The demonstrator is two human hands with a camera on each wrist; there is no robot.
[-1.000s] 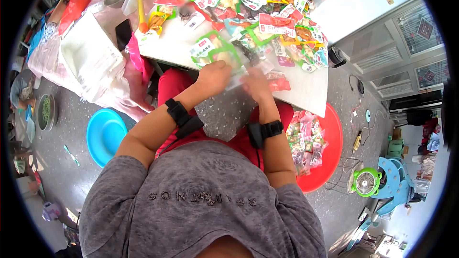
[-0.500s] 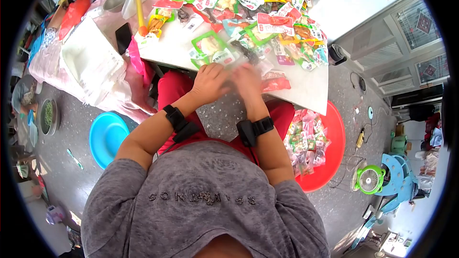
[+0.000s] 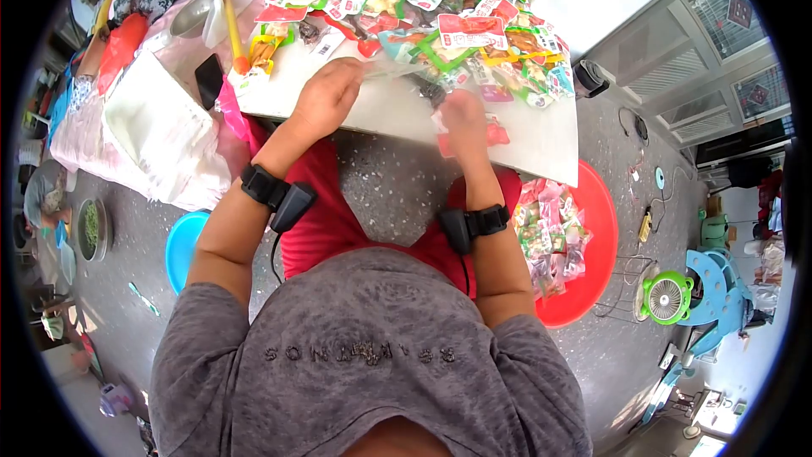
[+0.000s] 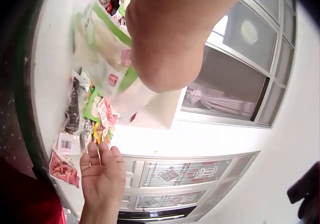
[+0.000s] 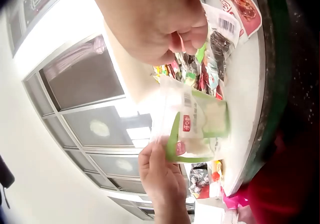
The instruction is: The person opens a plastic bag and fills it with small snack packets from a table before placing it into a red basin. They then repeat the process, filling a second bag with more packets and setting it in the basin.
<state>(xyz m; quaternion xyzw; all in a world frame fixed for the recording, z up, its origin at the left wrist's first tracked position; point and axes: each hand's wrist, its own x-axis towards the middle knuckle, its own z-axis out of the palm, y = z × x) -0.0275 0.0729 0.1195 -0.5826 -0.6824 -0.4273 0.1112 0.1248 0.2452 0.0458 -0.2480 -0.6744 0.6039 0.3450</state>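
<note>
Between its thumb and fingers my left hand [image 3: 328, 100] [image 5: 162, 176] pinches the edge of a clear bag with green-edged packaging [image 5: 202, 119] [image 4: 107, 49], held above the white table [image 3: 385, 106]. The right hand [image 3: 465, 123] [image 4: 104, 184] is apart from that bag, its fingers loosely bent beside the packets at the table's near edge. A dark-filled packet [image 4: 74, 106] and a red packet [image 4: 64, 169] lie close to it. No held item is visible in the right hand.
Colourful packets [image 3: 469, 30] are heaped at the table's far side. A red basin [image 3: 599, 241] holding small bags stands on the floor at right, a blue basin [image 3: 182, 245] at left. A phone [image 3: 209, 80] and white container [image 3: 152, 123] lie to the left.
The hands were close together around the green-edged bag; now they are apart. My left hand has moved left and up with the bag, and the right has moved slightly right.
</note>
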